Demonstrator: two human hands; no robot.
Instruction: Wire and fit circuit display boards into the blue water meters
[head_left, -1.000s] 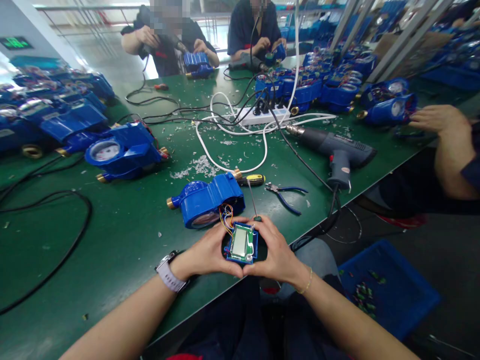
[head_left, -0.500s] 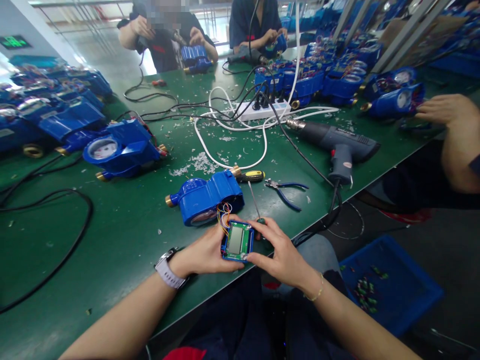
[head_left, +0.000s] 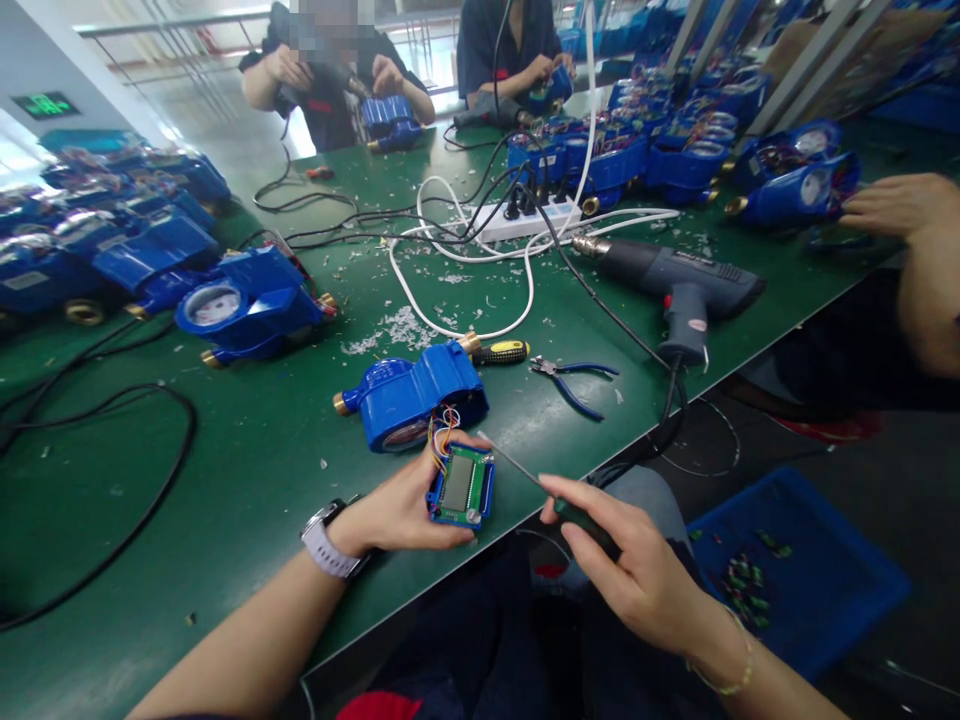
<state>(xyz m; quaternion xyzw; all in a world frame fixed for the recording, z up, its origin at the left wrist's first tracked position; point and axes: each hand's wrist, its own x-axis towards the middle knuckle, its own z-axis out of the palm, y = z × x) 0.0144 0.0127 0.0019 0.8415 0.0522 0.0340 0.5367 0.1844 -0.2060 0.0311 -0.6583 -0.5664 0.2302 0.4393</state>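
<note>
My left hand [head_left: 405, 500] is closed round the edges of a small blue housing with a green circuit board [head_left: 459, 482] and a grey display facing up. Thin coloured wires run from it to a blue water meter [head_left: 420, 393] with brass ends, lying just beyond. In my right hand [head_left: 626, 555] is a screwdriver [head_left: 574, 515] with a dark green handle, its shaft pointing left, the tip close to the board's upper right corner. Whether the tip touches the board I cannot tell. Past the meter lie a yellow-and-black handle [head_left: 504, 352] and blue-handled cutting pliers [head_left: 574, 382].
A heat gun [head_left: 679, 285] rests on the right of the green table [head_left: 247, 440]. Cables surround a white power strip [head_left: 529, 220]. Many blue meters [head_left: 154, 245] stand at left and back. A blue bin [head_left: 817, 590] sits below right. A co-worker's hand [head_left: 900, 215] is at right.
My right hand has left the circuit board, picked up the screwdriver from the table and moved right with it. My left hand still holds the board's housing, shifted slightly left.
</note>
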